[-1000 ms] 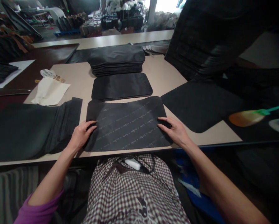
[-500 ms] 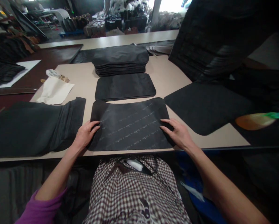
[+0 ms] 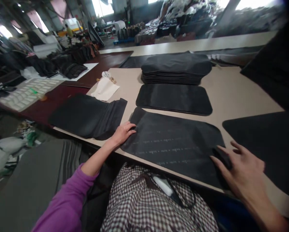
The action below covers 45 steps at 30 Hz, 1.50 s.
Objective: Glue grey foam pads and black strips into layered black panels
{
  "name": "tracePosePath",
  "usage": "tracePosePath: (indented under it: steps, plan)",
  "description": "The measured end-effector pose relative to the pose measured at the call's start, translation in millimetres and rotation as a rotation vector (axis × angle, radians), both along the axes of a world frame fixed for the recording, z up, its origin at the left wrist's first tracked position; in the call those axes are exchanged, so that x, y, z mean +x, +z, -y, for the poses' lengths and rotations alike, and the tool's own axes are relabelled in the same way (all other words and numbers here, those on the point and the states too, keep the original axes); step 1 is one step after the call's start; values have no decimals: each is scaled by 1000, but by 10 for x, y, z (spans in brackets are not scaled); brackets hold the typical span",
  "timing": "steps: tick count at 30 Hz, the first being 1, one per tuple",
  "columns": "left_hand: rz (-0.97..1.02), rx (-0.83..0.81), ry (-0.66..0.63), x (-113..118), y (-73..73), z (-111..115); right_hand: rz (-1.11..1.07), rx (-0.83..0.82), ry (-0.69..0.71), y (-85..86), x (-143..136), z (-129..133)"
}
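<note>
The left hand [image 3: 122, 132] lies palm down with its fingers spread flat on the left end of a dark printed sheet [image 3: 173, 146], the forearm reaching up from a purple sleeve [image 3: 67, 203] at the lower left. The right hand [image 3: 241, 170] rests at the sheet's right end, fingers loosely parted and pointing left, its fingertips on the sheet's edge; it is somewhat blurred, and neither hand is closed around anything. The two hands are well apart, one at each end of the sheet. The sheet lies flat along the near edge of the tan counter [image 3: 231, 93], faint lines of pale lettering running across it.

Just beyond it lies a smaller dark rounded panel [image 3: 174, 98], and behind that a stack of similar dark panels [image 3: 177, 67]. To the left of the sheet, near the left hand, a heap of dark folded fabric [image 3: 88, 114] lies over the counter's edge. Beyond it sits a cream cloth [image 3: 105, 90]. At the right another large dark sheet [image 3: 267, 141] lies on the counter, partly cut off by the frame.

Below, a checked garment [image 3: 154, 206] covers the person's front. Further left a dark red surface [image 3: 62, 96] carries more dark pieces and a pale board. The room behind is a cluttered workshop with bright windows and piled goods.
</note>
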<state>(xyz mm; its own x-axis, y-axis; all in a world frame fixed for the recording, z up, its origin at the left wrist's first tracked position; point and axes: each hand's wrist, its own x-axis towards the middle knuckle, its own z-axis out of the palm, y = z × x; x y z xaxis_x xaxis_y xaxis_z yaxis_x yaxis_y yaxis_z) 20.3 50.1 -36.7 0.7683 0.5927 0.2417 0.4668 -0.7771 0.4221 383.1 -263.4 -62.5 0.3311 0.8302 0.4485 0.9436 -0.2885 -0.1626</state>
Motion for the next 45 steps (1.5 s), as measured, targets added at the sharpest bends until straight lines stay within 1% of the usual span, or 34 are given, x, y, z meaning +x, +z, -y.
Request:
tracePosePath:
  steps: [2,4,7,11,12,13,16,17,18,21,26,29,32,34,36,38,40,42,43,45]
  plan:
    - [-3,-4,5,-4,-15,-7,-2,23,48,-27,6,-25]
    - [-8,3,16,-9,-16,-11,-6,15,134,-92,35,-43]
    - [-4,43,39,-16,36,31,-11,-32,234,-206,89,-38]
    - [-42,207,195,18,142,201,-40,-52,226,-289,112,-3]
    - [-61,244,189,40,155,248,-46,-50,221,-299,112,1]
    - [-85,265,135,67,160,290,-49,-46,222,-306,113,1]
    - [-195,261,-158,167,134,362,-57,-52,215,-299,104,-3]
    - [-237,260,-222,198,114,367,-64,-58,204,-280,88,1]
    - [-275,265,-254,224,91,366,-75,-66,193,-251,61,8]
    - [-328,315,-256,270,-14,316,-114,-72,154,-132,-63,42]
    - [-312,440,-269,308,-236,123,-123,-71,40,3,-194,52]
    - [-317,485,-281,307,-290,83,-102,-65,-52,66,-242,8]
    - [-333,495,-285,296,-307,90,-105,-83,-108,169,-384,-172]
    - [-338,490,-294,290,-324,86,-136,-107,-67,245,-564,-369]
    - [-326,485,-296,291,-345,68,-175,-90,16,296,-790,-584]
    - [-324,469,-299,300,-361,42,-208,-57,88,304,-1006,-759]
    - [-333,454,-303,310,-371,19,-226,-49,120,272,-1157,-836]
    - [-343,448,-311,313,-376,9,-232,-65,110,216,-1195,-784]
    - [-341,450,-311,309,-377,10,-231,-78,92,185,-1165,-713]
    - [-333,456,-304,292,-371,25,-218,-112,35,127,-1009,-509]
